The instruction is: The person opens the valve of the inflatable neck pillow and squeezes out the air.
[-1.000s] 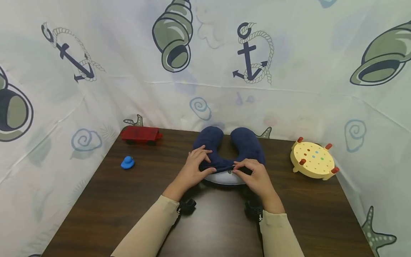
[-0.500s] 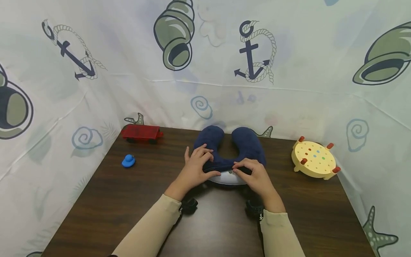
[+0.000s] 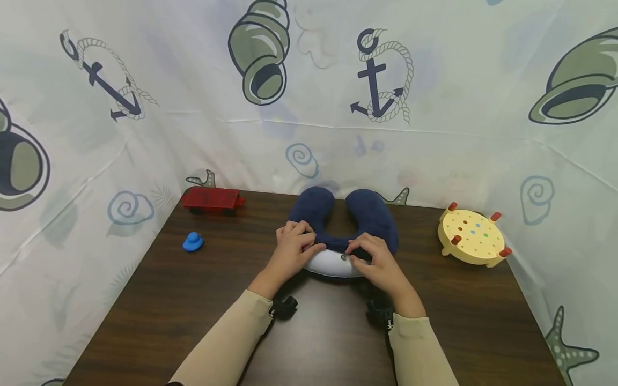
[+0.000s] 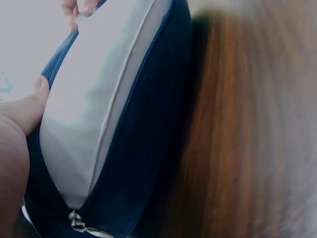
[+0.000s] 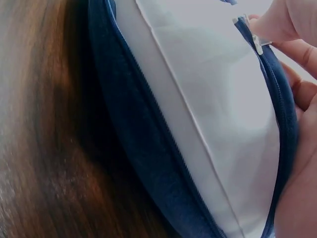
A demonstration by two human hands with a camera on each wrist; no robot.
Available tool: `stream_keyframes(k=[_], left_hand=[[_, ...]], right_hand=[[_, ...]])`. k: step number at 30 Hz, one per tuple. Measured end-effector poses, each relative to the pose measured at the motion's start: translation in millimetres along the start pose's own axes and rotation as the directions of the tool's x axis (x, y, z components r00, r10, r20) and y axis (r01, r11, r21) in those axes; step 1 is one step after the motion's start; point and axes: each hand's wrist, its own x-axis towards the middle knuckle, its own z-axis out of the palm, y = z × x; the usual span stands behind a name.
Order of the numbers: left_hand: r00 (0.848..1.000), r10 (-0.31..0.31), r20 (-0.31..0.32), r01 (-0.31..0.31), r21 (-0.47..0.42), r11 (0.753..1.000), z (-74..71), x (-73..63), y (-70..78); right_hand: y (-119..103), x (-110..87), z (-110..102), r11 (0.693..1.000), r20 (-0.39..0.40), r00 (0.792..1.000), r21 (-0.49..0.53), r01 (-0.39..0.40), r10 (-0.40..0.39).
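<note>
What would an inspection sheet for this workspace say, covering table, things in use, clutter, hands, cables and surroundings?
Surface: brown wood-grain table; spills: nothing seen.
Job's things: U-shaped pillow, its navy cover unzipped along the near curve, white inner showing; metal zip pull at the opening's left end.
Clutter: red toy wagon and blue toy duck at left; yellow dotted toy with red-tipped pegs at right; none touches the pillow.
Hands: left hand grips the cover, thumb at its edge; right hand pinches that edge.
Cables: thin dark cable along each forearm.
Surroundings: pale cloth printed with anchors, shells and starfish.
</note>
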Motion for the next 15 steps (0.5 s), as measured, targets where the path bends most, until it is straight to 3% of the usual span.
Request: stream_keyframes(k=[4, 9, 13, 15], left_hand=[[1.000, -0.012, 0.002, 0.012, -0.020, 1.000, -3.5, 0.7, -4.5], [0.995, -0.097, 0.036, 0.098, -0.039, 0.994, -0.4, 1.0, -7.8], [0.973, -0.204, 0.107, 0.208, -0.023, 0.978, 4.0, 0.3, -11.4], [0.962, -0.248, 0.112, 0.255, -0.050, 0.966, 4.9, -0.1, -12.6]], right_hand=[[-3.7, -0.5, 2.6, 0.998, 0.026, 0.998, -0.026, -0.053, 0.054], [-2.6, -1.9, 4.6, 0.995, 0.049, 0.994, -0.026, -0.097, 0.098], [-1.7, -2.1, 4.9, 0.994, 0.043, 0.994, -0.017, -0.105, 0.105], [-0.7, -2.4, 5.3, 0.994, 0.037, 0.993, -0.001, -0.113, 0.113]])
